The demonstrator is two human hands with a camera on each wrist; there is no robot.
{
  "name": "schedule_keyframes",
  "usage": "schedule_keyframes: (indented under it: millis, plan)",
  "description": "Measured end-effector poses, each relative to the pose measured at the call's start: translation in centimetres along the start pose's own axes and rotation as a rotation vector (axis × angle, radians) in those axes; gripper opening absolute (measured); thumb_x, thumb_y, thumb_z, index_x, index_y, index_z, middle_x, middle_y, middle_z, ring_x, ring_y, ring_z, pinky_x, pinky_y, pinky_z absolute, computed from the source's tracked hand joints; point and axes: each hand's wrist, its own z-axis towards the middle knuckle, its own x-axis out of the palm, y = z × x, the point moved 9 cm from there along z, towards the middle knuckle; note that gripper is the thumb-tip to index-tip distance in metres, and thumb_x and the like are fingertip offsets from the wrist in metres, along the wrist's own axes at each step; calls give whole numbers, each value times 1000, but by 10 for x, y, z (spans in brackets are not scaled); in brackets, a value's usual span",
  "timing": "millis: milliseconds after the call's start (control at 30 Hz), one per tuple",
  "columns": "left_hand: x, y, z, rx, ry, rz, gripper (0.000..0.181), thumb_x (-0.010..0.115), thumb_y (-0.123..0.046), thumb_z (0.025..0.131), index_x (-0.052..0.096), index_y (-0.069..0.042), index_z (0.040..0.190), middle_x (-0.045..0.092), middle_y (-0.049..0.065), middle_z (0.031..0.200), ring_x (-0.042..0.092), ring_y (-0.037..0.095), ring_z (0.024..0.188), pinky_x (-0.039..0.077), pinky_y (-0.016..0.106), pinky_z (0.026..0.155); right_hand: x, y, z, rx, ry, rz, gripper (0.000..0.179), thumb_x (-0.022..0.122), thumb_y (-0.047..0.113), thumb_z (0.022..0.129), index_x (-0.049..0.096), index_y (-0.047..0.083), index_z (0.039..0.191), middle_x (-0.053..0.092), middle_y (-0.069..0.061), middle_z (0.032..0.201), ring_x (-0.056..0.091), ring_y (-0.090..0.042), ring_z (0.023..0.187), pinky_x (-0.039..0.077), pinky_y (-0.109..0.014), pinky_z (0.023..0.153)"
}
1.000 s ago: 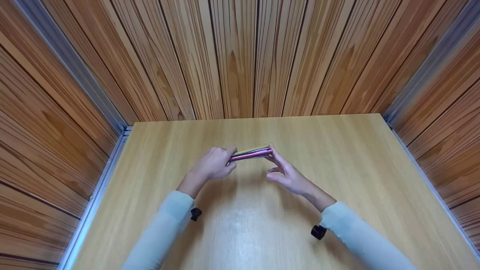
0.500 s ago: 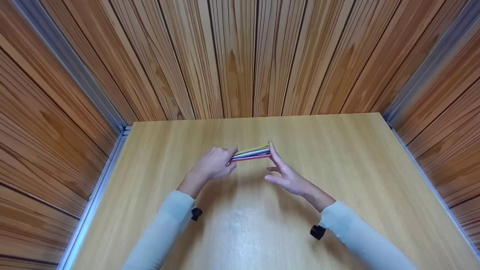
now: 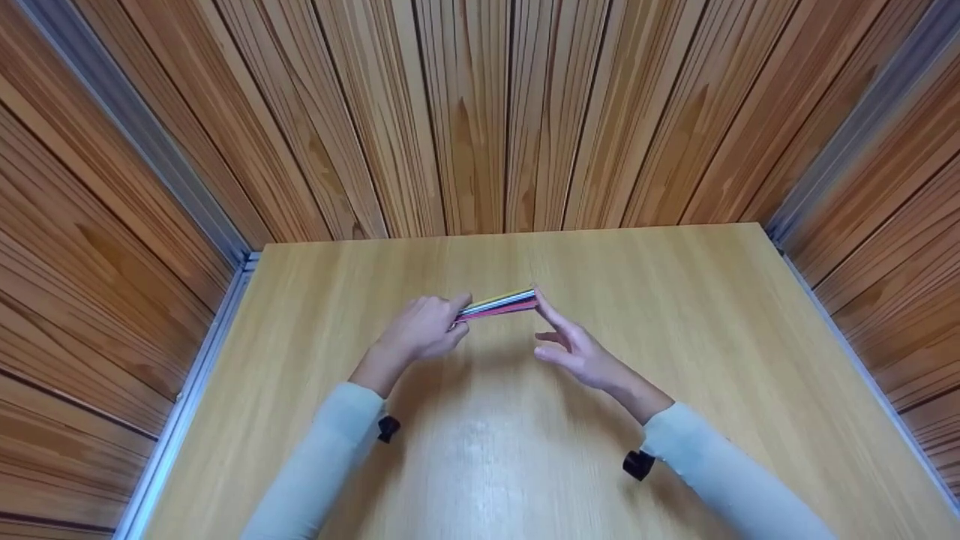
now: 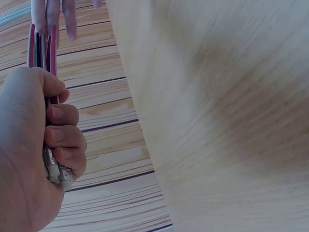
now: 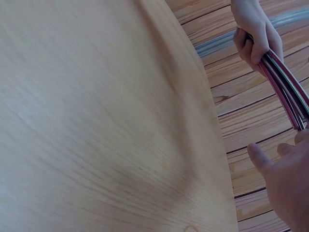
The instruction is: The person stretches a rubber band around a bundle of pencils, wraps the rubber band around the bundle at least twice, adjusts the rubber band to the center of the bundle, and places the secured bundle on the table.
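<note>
- The left arm and right arm are extended forward, angled inward.
- The left hand is closed in a grip, fingers curled.
- The right hand is held opposite, forefingers straightened, thumb kept apart.

Pink, yellow pencils, mint sleeves, brown-grained planks

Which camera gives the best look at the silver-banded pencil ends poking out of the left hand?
The left wrist view: there the silver-banded ends poke out beside the curled fingers of the left hand. In the head and right wrist views that hand hides them, leaving only the coloured shafts in sight.
</note>
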Motion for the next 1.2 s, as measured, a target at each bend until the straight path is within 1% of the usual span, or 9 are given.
schedule_keyframes:
  millis: [167,333,533,667,733,833,967,1067,1200]
  plan:
    - [0,-2,0,16,-4,-5,19,57,-29,113,59,-13,124,55,1,84,51,20,73,37,34,67,2,1,1,6,-25,-74,90,63,-1,109,4,-5,177,2,-27,189,13,-55,174,44,-21,124]
    - [4,1,-1,-8,35,-24,20,58,-31,114,59,-14,125,54,1,84,51,20,73,38,33,68,-1,1,0,8,-58,-107,92,66,0,108,6,-5,178,10,-28,188,18,-55,173,44,-20,123]
    - [5,7,-2,-75,49,-53,25,61,-32,115,59,-13,132,59,3,91,55,21,78,42,33,70,6,3,-2,-14,-9,-79,92,65,3,110,3,-3,178,2,-26,189,13,-50,174,44,-20,125]
    - [4,3,-1,-56,41,-32,25,65,-32,115,61,-11,129,63,6,91,57,22,77,44,33,70,10,3,-2,-9,-7,-103,95,66,6,111,-2,-4,177,1,-27,189,16,-49,173,46,-23,125]
    - [4,1,0,-42,38,-15,25,66,-32,115,63,-10,126,63,6,89,56,22,76,44,33,69,10,3,-1,-1,-17,-129,96,66,6,111,-3,-5,177,4,-28,188,19,-49,173,48,-30,126]
    - [4,1,-1,-49,43,-3,24,67,-31,114,65,-8,121,61,5,87,56,21,75,43,33,68,11,4,0,14,-24,-162,95,67,7,111,-1,-6,177,8,-29,188,22,-51,172,51,-50,126]
    - [6,4,-2,-79,58,-19,23,67,-30,114,66,-8,119,61,5,87,56,21,76,42,33,67,12,6,-1,11,-27,-154,96,67,7,111,-2,-6,177,4,-30,188,20,-53,173,45,-74,122]
    - [6,4,-1,-87,56,-33,22,68,-30,114,66,-9,121,64,6,90,58,22,78,44,33,69,13,6,-1,10,-22,-146,98,67,9,111,-5,-3,177,-3,-28,188,16,-53,174,44,-74,124]
    - [5,3,-2,-85,57,-30,26,68,-32,114,66,-9,126,66,7,94,60,23,81,45,35,72,16,3,-1,9,-12,-157,99,67,10,112,-6,-1,178,-9,-27,188,11,-53,174,46,-68,125]
